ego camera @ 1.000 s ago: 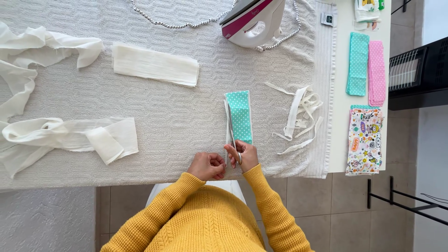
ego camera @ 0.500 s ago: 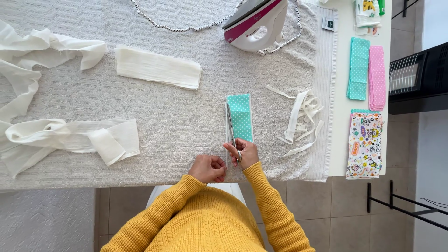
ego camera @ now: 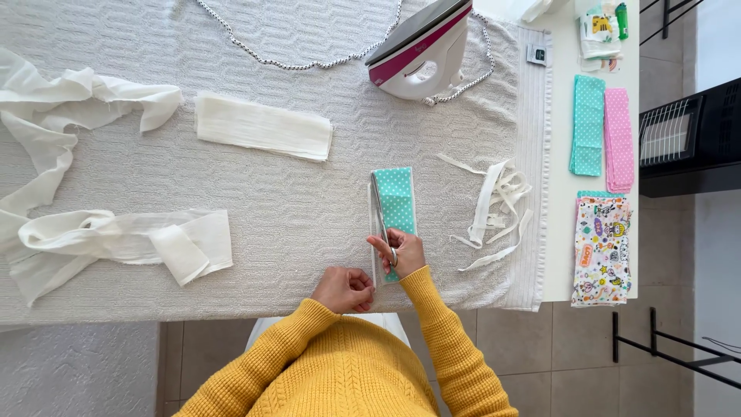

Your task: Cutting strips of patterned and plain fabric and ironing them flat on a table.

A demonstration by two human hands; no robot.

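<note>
Right hand (ego camera: 401, 251) hides the scissors' (ego camera: 380, 212) handles.

— Left hand (ego camera: 344, 288)?
— Curled into a loose fist, knuckles up, forearm angled in from below.
— Right hand (ego camera: 400, 253)?
— Fingers closed in a grip, wrist bent slightly, just beside the left.

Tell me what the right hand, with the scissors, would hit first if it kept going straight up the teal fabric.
The right hand points its scissors along the teal dotted fabric. Beyond the fabric's far end lies bare towel, then probably the iron, though the line may pass just left of it.
</note>
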